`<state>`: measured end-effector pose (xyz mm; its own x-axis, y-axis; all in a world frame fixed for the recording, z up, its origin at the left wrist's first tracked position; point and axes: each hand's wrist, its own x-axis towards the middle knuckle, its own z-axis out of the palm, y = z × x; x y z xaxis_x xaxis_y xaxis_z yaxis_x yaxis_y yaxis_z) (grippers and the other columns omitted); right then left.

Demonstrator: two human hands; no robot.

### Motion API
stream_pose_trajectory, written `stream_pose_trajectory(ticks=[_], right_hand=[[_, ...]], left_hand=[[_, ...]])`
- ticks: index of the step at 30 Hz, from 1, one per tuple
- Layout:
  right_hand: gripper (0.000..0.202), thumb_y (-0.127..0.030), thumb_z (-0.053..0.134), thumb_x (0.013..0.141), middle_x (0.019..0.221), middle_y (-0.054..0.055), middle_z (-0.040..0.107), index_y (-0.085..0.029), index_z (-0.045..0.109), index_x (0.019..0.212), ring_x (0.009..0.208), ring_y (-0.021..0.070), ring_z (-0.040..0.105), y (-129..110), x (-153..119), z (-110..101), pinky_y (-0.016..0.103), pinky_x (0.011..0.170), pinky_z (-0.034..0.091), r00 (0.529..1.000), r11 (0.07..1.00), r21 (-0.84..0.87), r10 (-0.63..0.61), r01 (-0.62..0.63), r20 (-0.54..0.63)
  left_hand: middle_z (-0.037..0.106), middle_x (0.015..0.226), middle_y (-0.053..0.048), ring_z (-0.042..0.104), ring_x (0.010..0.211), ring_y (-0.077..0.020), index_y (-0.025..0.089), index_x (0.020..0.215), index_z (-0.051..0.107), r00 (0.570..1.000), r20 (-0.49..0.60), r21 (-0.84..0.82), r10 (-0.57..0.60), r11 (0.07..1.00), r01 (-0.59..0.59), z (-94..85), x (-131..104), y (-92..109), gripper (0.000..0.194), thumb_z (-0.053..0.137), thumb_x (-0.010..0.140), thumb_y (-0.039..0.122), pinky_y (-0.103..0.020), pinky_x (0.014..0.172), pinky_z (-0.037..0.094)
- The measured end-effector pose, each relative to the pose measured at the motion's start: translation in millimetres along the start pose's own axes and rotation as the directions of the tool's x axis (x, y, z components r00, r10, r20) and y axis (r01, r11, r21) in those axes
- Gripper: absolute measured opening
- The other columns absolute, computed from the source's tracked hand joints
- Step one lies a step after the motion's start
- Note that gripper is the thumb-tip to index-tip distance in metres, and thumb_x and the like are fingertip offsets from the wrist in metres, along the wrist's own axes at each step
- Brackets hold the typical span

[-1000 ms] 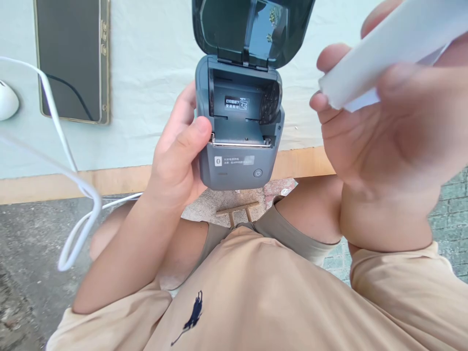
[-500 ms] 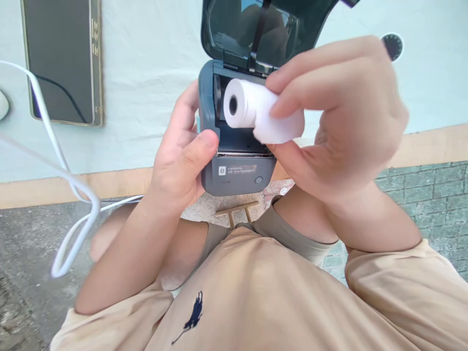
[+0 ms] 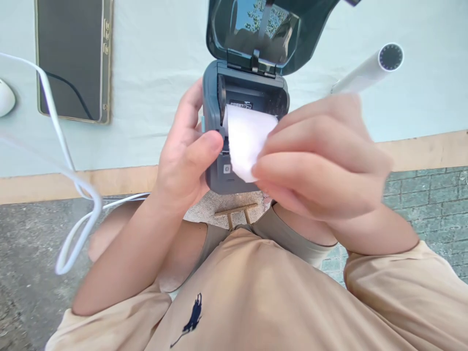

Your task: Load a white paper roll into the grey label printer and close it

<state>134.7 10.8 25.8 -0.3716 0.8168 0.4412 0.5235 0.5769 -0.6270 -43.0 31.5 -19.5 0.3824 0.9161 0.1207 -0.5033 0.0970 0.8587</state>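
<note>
A small dark grey label printer (image 3: 215,178) is gripped at its left side by my left hand (image 3: 186,151), thumb on the front edge. Its lid (image 3: 310,29), with a clear window, stands open at the back. The white paper roll (image 3: 248,136) sits in the printer's bay, with its loose end drawn forward over the front edge. My right hand (image 3: 321,156) pinches that loose end at its right side; the fingers are slightly blurred. The roll's core is hidden now.
Behind the left hand lies a dark phone-like device (image 3: 69,58) in a clear case. A looping white cable (image 3: 54,107) hangs at the left, near a white rounded object (image 3: 5,97). A white tube (image 3: 361,73) is on the pale-covered table (image 3: 153,58), beyond my right hand.
The paper roll has gone down from above the bay into it. My right hand has moved lower and drawn the paper's end toward me. My left hand still holds the printer.
</note>
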Motion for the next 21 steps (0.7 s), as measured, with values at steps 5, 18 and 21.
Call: stream_pose_trajectory(ticks=[5,18,21], right_hand=[[0.010,-0.028,0.061,0.085,0.084,-0.005,0.064,-0.019,0.057,0.081,0.087,0.0110,0.061,-3,-2,7,0.031,0.073,0.043,0.953,0.948,-0.163,-0.290,0.275,-0.082],[0.035,-0.042,0.056,0.089,0.112,0.010,0.054,-0.015,0.059,0.111,0.108,0.0147,0.052,-3,3,-9,0.036,0.100,0.045,0.998,0.984,-0.172,-0.035,0.042,0.044],[0.042,-0.044,0.056,0.087,0.127,0.008,0.044,-0.017,0.055,0.119,0.132,0.0165,0.041,-3,10,-20,0.029,0.112,0.040,0.988,0.989,-0.004,0.151,-0.151,-0.023]], left_hand=[[0.052,0.136,-0.002,0.025,0.150,-0.0313,0.022,0.143,0.029,0.975,-0.137,0.157,-0.177,0.967,0.198,12.9,-7,21,0.075,0.069,0.080,0.030,-0.050,0.106,0.053],[0.049,0.139,-0.002,0.038,0.144,-0.0331,0.028,0.139,0.036,0.995,-0.079,0.274,-0.057,0.959,0.076,13.4,-6,19,0.070,0.067,0.079,0.048,-0.057,0.109,0.046],[0.044,0.141,-0.002,0.038,0.144,-0.0346,0.035,0.145,0.024,0.984,-0.106,0.374,0.143,0.923,-0.093,14.1,7,13,0.071,0.052,0.085,0.060,-0.062,0.106,0.045]])
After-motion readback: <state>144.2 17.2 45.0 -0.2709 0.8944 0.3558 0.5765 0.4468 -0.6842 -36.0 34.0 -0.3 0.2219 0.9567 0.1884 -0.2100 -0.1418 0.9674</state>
